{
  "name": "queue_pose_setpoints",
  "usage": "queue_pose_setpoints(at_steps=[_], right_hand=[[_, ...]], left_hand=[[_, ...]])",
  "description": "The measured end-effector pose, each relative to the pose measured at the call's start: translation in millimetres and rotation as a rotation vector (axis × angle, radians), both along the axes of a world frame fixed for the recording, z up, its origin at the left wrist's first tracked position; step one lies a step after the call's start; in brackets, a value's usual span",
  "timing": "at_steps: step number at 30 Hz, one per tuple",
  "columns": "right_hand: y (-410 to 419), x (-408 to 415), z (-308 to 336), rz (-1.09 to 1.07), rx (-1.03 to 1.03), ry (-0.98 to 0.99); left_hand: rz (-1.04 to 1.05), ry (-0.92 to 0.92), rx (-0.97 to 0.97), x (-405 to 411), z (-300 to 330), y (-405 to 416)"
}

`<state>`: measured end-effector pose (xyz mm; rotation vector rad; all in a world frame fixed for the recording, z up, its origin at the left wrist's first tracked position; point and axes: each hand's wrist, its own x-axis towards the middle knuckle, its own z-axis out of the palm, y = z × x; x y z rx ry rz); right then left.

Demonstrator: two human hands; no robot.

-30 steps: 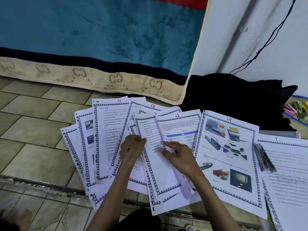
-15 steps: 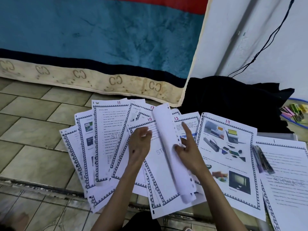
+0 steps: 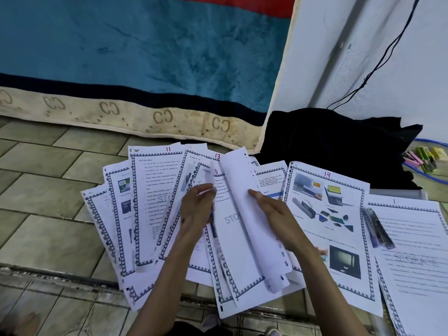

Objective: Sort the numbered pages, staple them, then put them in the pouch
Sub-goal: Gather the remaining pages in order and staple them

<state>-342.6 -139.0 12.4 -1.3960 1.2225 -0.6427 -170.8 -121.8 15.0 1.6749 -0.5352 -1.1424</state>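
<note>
Several white numbered pages with dark patterned borders lie fanned on the tiled floor. Page 11 (image 3: 155, 190) is at the left, page 13 (image 3: 194, 161) beside it, page 14 (image 3: 324, 214) with colour pictures at the right, page 1 (image 3: 412, 251) at the far right. My right hand (image 3: 274, 214) lifts one sheet (image 3: 244, 214), which curls over to show its blank back, with the forefinger stretched along it. My left hand (image 3: 197, 204) rests with loosely curled fingers on the page to the left of that sheet; whether it pinches a sheet is unclear.
A dark stapler (image 3: 378, 226) lies on page 1's left edge. A black cloth (image 3: 334, 146) sits behind the pages, by a teal and beige mattress (image 3: 145, 69) leaning on the wall. Small coloured items (image 3: 424, 158) and a blue cable lie at far right.
My right hand has peeled one sheet up from the fan and turned it over toward the right, uncovering the page beneath. My left hand moved slightly up and right.
</note>
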Motion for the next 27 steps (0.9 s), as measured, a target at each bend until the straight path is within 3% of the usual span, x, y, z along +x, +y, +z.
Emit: queue_pose_setpoints(at_steps=[3,7,9,13,15,19,27], right_hand=[[3.5,6.0,2.0,0.104,-0.033,0.079],[6.2,6.1,-2.4,0.132,-0.152,0.164],[7.1,0.3,1.6,0.112,-0.237,0.208],[6.0,-18.1,13.0,0.063,-0.324,0.261],[0.0,-28.5,15.8,0.025,-0.339,0.32],[-8.9,-45.0,18.1,-0.045,-0.328,0.443],[-13.9,-57.4,26.9,-0.091,-0.333,0.495]], left_hand=[[-0.036,0.228,-0.089,-22.9,8.5,-2.4],[-0.153,0.315,-0.143,-37.2,10.4,-2.0],[-0.132,0.254,-0.114,-30.2,5.7,1.2],[-0.068,-0.12,0.005,-8.8,-8.4,8.9],[-0.039,-0.204,0.053,0.5,-12.2,12.2],[-0.01,-0.204,0.085,14.8,-18.9,15.0],[-0.007,0.006,0.175,19.2,-25.4,11.8]])
